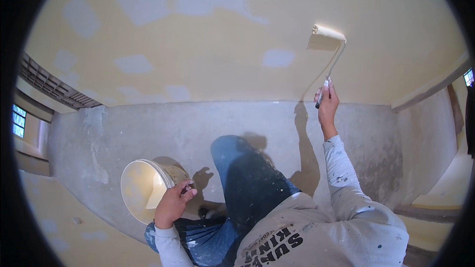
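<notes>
While R hand (328, 103) grips hdl (326, 84), roller (328, 32) sits beyond fingertips, rod (338, 58) btwn.

The roller cover (328, 33) looks soft and matt, its rod (337, 58) smooth metal; the bucket (171, 171) smooth plastic, the wall (208, 64) matt, the floor (178, 123) rough and concrete-like, the trousers (240, 165) and shirt (316, 222) matt cloth.

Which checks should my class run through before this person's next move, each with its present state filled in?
1. Cream cylindrical paint roller with bent metal frame gripped by the right hand: ok.
2. Roller sleeve pressed against the pale yellow painted wall: cannot tell.
3. Whitish irregular patches all covered: not ok, several show.
4. Round white bucket uncovered: ok.
5. Left hand, beside the bucket, free of tools: ok, none visible.
</notes>
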The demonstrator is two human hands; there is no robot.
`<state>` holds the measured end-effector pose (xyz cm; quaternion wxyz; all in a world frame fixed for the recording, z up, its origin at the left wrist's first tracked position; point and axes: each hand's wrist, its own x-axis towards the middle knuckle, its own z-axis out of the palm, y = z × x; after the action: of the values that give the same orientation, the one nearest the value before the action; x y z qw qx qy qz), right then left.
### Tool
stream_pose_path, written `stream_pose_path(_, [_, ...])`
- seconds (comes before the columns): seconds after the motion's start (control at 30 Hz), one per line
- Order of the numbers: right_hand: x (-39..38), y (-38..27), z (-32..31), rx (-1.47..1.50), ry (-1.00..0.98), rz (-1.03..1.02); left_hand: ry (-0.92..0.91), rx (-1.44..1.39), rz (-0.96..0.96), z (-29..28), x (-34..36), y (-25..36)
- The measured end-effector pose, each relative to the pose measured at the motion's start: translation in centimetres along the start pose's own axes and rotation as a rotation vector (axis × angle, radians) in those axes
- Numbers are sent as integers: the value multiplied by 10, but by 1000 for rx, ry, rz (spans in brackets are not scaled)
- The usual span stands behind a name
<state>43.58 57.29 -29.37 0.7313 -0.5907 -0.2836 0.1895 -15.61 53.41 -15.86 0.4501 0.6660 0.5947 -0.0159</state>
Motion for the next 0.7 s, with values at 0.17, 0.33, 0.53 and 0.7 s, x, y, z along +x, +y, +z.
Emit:
stream_pose_path(0.17, [14, -29, 11, -11, -6, -60, -16, 29, -19, -1, -3, 3])
stream_pose_path(0.33, [6, -6, 6, -64, -8, -13, 2, 20, 3, 1, -1, -2])
stream_pose_path(0.53, [-40, 55, -7, -111, -62, 74, 2, 23, 15, -1, -1, 5])
stream_pose_path(0.7, [-21, 18, 10, -150, -89, 11, -3, 1, 0, 2, -2, -11])
